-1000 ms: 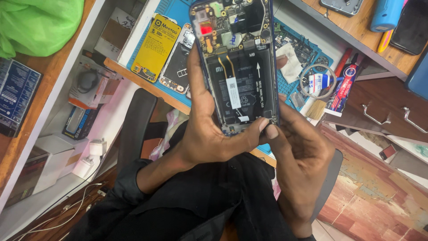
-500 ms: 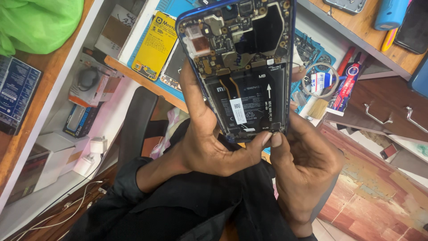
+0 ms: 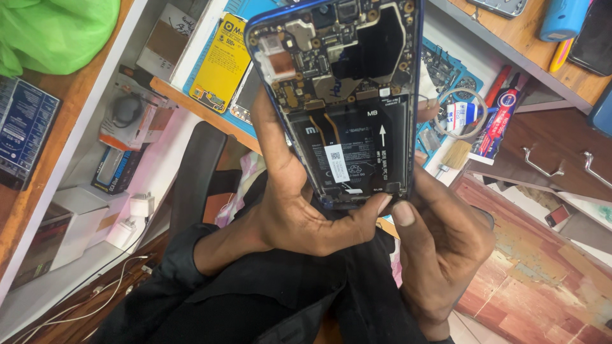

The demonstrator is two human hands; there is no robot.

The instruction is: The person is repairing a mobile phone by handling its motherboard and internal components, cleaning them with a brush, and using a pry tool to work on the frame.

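I hold an opened smartphone (image 3: 347, 108) upright close to the camera, its back cover off, showing the circuit board on top and a black battery below. My left hand (image 3: 299, 204) wraps around its left edge and bottom, thumb pressed along the lower rim. My right hand (image 3: 440, 242) grips the lower right corner, thumb touching the bottom edge beside the left thumb. The phone frame is blue.
A yellow battery pack (image 3: 220, 64) and a blue work mat (image 3: 440, 70) lie on the bench behind. A glue tube (image 3: 494, 124), a tape ring (image 3: 462, 114) and a small brush (image 3: 454, 155) sit at right. White chargers (image 3: 131, 216) and boxes fill the left shelf. A green bag (image 3: 54, 32) lies top left.
The phone has been raised closer to the camera and fills more of the view. Both hands have kept their grip at its lower end.
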